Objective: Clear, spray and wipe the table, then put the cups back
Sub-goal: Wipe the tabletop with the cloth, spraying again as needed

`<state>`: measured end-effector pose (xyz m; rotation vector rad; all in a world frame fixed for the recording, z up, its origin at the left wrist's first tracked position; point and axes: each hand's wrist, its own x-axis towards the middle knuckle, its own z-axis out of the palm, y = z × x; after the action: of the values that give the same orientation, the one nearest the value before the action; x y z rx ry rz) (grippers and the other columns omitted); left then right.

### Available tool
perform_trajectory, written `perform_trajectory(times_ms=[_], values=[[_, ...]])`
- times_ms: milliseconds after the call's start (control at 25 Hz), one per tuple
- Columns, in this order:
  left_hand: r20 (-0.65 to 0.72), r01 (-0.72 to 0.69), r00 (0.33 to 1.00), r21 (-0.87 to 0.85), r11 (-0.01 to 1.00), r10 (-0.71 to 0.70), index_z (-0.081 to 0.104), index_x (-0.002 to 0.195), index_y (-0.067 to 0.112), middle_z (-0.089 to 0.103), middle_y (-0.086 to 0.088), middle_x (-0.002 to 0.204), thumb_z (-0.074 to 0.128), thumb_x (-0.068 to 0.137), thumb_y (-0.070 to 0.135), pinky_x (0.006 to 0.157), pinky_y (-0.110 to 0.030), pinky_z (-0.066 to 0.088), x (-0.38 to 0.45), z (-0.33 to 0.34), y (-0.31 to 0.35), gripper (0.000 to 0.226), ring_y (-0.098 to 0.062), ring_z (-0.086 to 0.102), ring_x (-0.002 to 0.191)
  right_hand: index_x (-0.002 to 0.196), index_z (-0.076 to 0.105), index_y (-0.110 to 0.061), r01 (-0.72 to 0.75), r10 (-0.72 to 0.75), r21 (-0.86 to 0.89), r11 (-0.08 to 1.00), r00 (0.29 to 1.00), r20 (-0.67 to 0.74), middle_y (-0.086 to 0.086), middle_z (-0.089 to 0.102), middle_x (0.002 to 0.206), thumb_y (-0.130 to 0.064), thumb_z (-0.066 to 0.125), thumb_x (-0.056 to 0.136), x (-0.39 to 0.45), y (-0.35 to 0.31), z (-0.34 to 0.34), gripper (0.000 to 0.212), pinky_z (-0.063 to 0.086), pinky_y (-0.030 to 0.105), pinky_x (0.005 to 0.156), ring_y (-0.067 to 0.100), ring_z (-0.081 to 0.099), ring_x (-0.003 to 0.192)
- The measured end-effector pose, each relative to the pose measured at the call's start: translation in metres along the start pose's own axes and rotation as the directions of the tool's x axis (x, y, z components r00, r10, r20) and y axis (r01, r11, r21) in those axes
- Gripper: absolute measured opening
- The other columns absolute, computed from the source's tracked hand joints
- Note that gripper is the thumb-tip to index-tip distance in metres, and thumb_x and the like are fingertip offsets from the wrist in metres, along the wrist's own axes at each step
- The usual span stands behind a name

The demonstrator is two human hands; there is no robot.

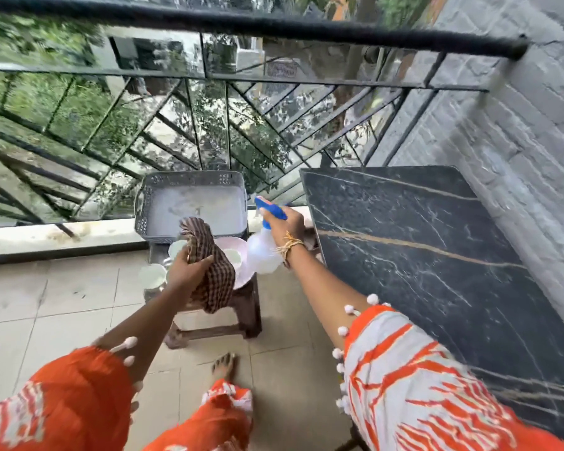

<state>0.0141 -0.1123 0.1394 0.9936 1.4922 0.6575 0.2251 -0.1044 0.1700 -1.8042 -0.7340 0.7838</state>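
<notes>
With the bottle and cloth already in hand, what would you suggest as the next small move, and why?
Probably swing the right hand with the spray bottle over the dark marble table and spray it. The cups already sit on the stool, and the left hand holds the checked cloth ready for wiping.

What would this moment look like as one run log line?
stage: table cleared, spray next | left hand: grips checked cloth | right hand: grips spray bottle | black marble table: bare | cups: on stool
</notes>
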Motion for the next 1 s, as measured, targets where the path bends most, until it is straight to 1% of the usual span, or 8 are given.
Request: perform_trajectory(times_ms=[240, 360, 480, 560, 640, 720, 840, 1000], values=[[0.063, 0.148, 0.988, -0.076, 0.986, -0.144, 0.050, 0.119, 0.017, 0.061, -0.012, 0.101, 0.066, 0.084, 0.002, 0.078, -0.050, 0.050, 0.107, -0.005, 0.027, 0.041, -0.026, 0.057, 0.085, 0.102, 0.074, -0.004, -0.081, 0.083, -0.108, 0.991, 0.997, 0.011, 0.008, 0.063, 0.077, -0.018, 0.076, 0.078, 0.089, -0.011, 0.095, 0.028, 0.042, 0.029, 0.069, 0.016, 0.054, 0.076], [0.088, 0.222, 0.973, -0.118, 0.968, -0.212, 0.050, 0.102, 0.022, 0.058, -0.013, 0.089, 0.056, 0.085, -0.008, 0.049, -0.031, 0.049, 0.135, -0.004, 0.023, 0.035, -0.026, 0.054, 0.065, 0.106, 0.073, -0.005, -0.080, 0.094, -0.199, 0.977, 0.993, 0.065, 0.017, 0.072, 0.094, -0.019, 0.077, 0.078, 0.118, -0.016, 0.129, 0.032, 0.038, 0.026, 0.070, 0.017, 0.056, 0.080], [0.097, 0.280, 0.958, -0.131, 0.951, -0.269, 0.045, 0.117, 0.013, 0.050, -0.010, 0.075, 0.052, 0.085, -0.010, 0.030, -0.023, 0.040, 0.158, -0.008, 0.013, 0.040, -0.023, 0.045, 0.051, 0.107, 0.072, -0.004, -0.104, 0.141, -0.302, 0.948, 0.984, 0.104, 0.019, 0.071, 0.103, -0.017, 0.076, 0.078, 0.141, -0.004, 0.153, 0.032, 0.040, 0.027, 0.076, 0.026, 0.063, 0.092], [0.095, 0.314, 0.949, -0.162, 0.936, -0.302, 0.042, 0.124, 0.010, 0.052, -0.013, 0.082, 0.053, 0.084, -0.010, 0.034, -0.024, 0.043, 0.169, -0.012, 0.006, 0.046, -0.025, 0.047, 0.055, 0.106, 0.073, -0.003, -0.091, 0.155, -0.358, 0.929, 0.976, 0.152, 0.018, 0.071, 0.104, -0.013, 0.076, 0.077, 0.147, 0.008, 0.165, 0.031, 0.037, 0.021, 0.068, 0.027, 0.063, 0.094], [0.092, 0.349, 0.937, -0.217, 0.912, -0.336, 0.045, 0.124, 0.015, 0.058, -0.015, 0.095, 0.054, 0.083, -0.009, 0.051, -0.033, 0.051, 0.175, -0.014, 0.004, 0.049, -0.028, 0.057, 0.067, 0.104, 0.074, -0.003, -0.030, 0.130, -0.405, 0.914, 0.966, 0.222, 0.017, 0.072, 0.103, -0.010, 0.077, 0.076, 0.149, 0.017, 0.176, 0.030, 0.036, 0.016, 0.063, 0.025, 0.064, 0.091], [0.098, 0.395, 0.919, -0.241, 0.886, -0.383, 0.047, 0.126, 0.017, 0.062, -0.013, 0.104, 0.056, 0.084, -0.007, 0.066, -0.042, 0.051, 0.178, -0.017, -0.001, 0.050, -0.030, 0.062, 0.079, 0.107, 0.073, -0.005, 0.039, 0.116, -0.460, 0.887, 0.946, 0.304, 0.014, 0.072, 0.106, -0.010, 0.075, 0.076, 0.148, 0.018, 0.181, 0.031, 0.042, 0.019, 0.074, 0.027, 0.065, 0.097], [0.103, 0.434, 0.901, -0.225, 0.872, -0.422, 0.049, 0.130, 0.015, 0.062, -0.015, 0.113, 0.057, 0.083, -0.003, 0.070, -0.043, 0.054, 0.178, -0.023, -0.004, 0.051, -0.032, 0.063, 0.092, 0.121, 0.062, -0.008, 0.134, 0.078, -0.558, 0.819, 0.938, 0.339, 0.016, 0.062, 0.121, -0.009, 0.069, 0.080, 0.143, 0.011, 0.176, 0.042, 0.046, 0.034, 0.092, 0.034, 0.058, 0.110], [0.123, 0.474, 0.880, -0.204, 0.857, -0.458, 0.053, 0.120, 0.012, 0.064, -0.015, 0.106, 0.057, 0.081, -0.002, 0.079, -0.047, 0.055, 0.152, -0.013, 0.004, 0.041, -0.031, 0.064, 0.090, 0.126, 0.051, -0.005, -0.174, 0.352, -0.595, 0.785, 0.915, 0.196, 0.018, 0.055, 0.125, -0.026, 0.064, 0.082, 0.103, 0.029, 0.152, 0.050, 0.044, 0.035, 0.083, 0.035, 0.056, 0.113]])
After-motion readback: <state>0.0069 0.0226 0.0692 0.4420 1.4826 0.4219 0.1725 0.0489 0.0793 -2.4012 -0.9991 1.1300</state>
